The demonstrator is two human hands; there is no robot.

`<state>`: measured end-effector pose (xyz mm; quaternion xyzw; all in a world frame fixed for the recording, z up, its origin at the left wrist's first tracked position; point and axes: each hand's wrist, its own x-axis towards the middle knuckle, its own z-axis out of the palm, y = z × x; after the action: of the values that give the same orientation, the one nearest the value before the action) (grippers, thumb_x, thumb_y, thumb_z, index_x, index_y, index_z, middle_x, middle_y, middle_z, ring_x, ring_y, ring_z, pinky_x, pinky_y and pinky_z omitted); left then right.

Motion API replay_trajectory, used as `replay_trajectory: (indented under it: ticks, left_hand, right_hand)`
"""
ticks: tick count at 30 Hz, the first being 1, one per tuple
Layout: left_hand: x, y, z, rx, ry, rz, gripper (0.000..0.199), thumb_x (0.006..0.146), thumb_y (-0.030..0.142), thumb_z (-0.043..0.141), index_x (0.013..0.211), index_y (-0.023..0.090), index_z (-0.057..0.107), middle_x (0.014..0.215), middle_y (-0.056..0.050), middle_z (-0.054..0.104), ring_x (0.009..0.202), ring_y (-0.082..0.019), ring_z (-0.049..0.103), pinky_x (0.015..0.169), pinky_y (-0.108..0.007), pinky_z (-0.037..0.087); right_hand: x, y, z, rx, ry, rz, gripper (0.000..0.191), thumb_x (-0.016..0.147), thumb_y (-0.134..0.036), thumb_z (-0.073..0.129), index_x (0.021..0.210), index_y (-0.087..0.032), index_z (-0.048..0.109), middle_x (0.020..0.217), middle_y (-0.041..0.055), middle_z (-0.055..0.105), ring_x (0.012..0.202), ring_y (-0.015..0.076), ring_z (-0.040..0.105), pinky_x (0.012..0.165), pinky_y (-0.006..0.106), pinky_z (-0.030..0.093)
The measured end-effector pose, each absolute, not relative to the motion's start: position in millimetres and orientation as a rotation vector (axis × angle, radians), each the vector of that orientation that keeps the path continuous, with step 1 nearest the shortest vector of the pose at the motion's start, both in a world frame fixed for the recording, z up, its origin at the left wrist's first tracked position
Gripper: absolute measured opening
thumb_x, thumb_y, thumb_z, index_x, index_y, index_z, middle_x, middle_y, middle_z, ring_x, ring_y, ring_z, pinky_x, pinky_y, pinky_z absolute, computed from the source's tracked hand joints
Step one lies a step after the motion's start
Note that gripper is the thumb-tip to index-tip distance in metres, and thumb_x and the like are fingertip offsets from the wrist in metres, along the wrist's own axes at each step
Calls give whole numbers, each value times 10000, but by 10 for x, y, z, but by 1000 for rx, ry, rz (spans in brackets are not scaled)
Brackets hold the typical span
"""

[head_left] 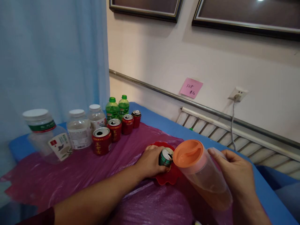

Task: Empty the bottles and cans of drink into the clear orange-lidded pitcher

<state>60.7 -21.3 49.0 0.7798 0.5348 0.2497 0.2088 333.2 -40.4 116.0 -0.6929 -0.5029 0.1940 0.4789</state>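
My left hand (152,161) is wrapped round a small green drink can (166,157), its silver top facing up. Under the can lies a red scallop-edged dish (167,178). My right hand (236,170) grips the handle of a translucent plastic pitcher (212,187) with an orange lid (189,153). The pitcher tilts to the left, its lid edge close to the can's opening. Brownish-looking liquid shows inside it. Whether any liquid is flowing, I cannot tell.
Several red cans (102,142) stand to the left, near two green-capped bottles (112,109) and clear jars with white lids (78,128). Purple plastic sheeting (93,175) covers part of the blue table (154,117). A radiator (211,128) runs along the wall.
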Motion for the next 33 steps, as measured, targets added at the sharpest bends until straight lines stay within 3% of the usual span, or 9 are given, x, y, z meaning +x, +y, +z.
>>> replay_trajectory:
  ticks: [33]
  left_hand:
    - [611,-208,459,2180,1485,704,585,659,437,829,1206,339,646,1161,-13,707,1109,-313,598,990,-415,409]
  right_hand:
    - [3295,-425,1208,-1686,-1259,424,551,615,-709,739,515,-215,518,508,-40,416,531,127,380,436,240,301]
